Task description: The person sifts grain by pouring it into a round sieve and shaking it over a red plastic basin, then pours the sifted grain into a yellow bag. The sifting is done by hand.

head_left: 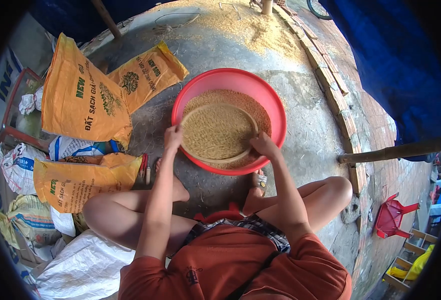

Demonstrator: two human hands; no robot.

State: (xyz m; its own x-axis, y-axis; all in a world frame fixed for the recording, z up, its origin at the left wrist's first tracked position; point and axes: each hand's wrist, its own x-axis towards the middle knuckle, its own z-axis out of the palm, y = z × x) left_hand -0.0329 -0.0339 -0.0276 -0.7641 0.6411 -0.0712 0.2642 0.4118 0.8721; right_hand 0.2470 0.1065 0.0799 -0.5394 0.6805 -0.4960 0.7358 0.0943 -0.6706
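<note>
A round sieve [219, 132] with a pale rim is held level between my two hands, over a large red plastic tub [279, 112]. A layer of grain, blurred by motion, covers the sieve's mesh. Brown grain [215, 96] lies in the tub below and behind it. My left hand [173, 137] is closed on the sieve's left rim, and my right hand [265, 145] grips the right rim. The undersides of both hands' fingers are hidden.
Orange printed sacks [88, 95] stand and lie on the left beside white bags [88, 270]. Husks [270, 37] are spread on the floor at the back. A brick edging [338, 102], a wooden pole [390, 151] and a tipped red stool [393, 216] are on the right.
</note>
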